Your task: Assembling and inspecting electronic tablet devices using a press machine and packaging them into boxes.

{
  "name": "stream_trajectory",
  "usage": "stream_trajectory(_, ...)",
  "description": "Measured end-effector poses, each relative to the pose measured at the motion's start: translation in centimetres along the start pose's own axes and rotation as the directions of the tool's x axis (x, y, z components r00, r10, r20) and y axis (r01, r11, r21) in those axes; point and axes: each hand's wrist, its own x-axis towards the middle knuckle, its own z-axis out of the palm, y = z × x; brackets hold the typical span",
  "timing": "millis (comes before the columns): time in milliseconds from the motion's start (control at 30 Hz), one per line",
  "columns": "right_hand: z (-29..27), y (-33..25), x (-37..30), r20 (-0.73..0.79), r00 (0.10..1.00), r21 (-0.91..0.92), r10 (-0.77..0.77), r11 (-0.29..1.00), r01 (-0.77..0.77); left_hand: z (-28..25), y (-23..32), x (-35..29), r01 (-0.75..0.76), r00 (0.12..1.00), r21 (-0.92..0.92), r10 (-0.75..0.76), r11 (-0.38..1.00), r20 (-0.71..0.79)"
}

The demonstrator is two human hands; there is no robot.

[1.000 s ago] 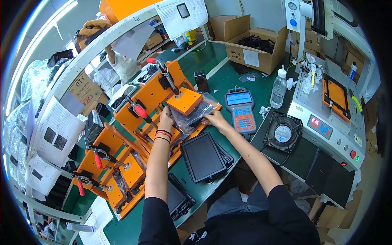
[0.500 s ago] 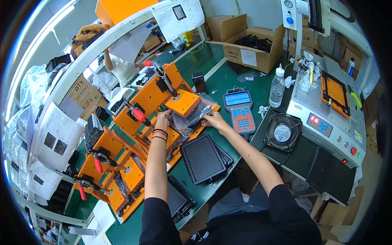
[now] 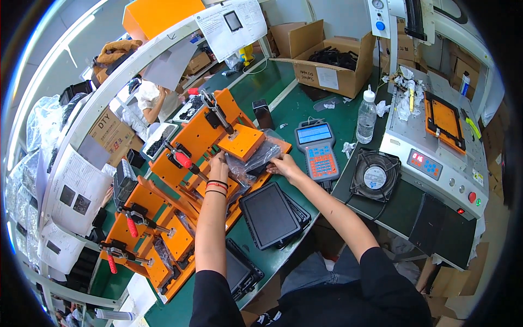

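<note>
An orange clamping fixture [image 3: 201, 136] with red-handled toggle clamps stands before me on the bench. Under its raised orange block [image 3: 241, 143] lies a dark flat part in a clear plastic film [image 3: 255, 162]. My left hand [image 3: 219, 163] is closed at the film's left side, fingertips partly hidden by the fixture. My right hand [image 3: 284, 167] pinches the opposite side near the dark part's edge. Two more clamp stations [image 3: 175, 235] hold film-covered parts at the left. Black-framed tablets [image 3: 271, 213] lie stacked just below my right hand.
A handheld keypad device [image 3: 317, 152], a clear bottle [image 3: 366, 119] and a black fan [image 3: 376, 173] sit at right. Beyond is a grey machine [image 3: 422, 155] bearing an orange frame. An open carton [image 3: 332, 68] stands at the back. Another person [image 3: 155, 101] is behind the fixture.
My hands stay at the film with only small shifts; more of the dark part shows near my right fingers. The view has moved slightly. The person behind has changed posture.
</note>
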Motion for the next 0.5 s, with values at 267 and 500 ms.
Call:
stream_trajectory(267,1.1,-0.6,-0.8,-0.005,1.000,0.071,0.022,0.997,-0.021,-3.2,-0.6,9.0,-0.130,0.987,0.095,0.120,0.987,0.106)
stream_trajectory(500,-3.0,-0.9,-5.6,-0.122,0.991,0.033,-0.048,0.998,0.052,0.3,-3.1,3.2,-0.012,1.000,-0.091,0.013,0.996,0.007)
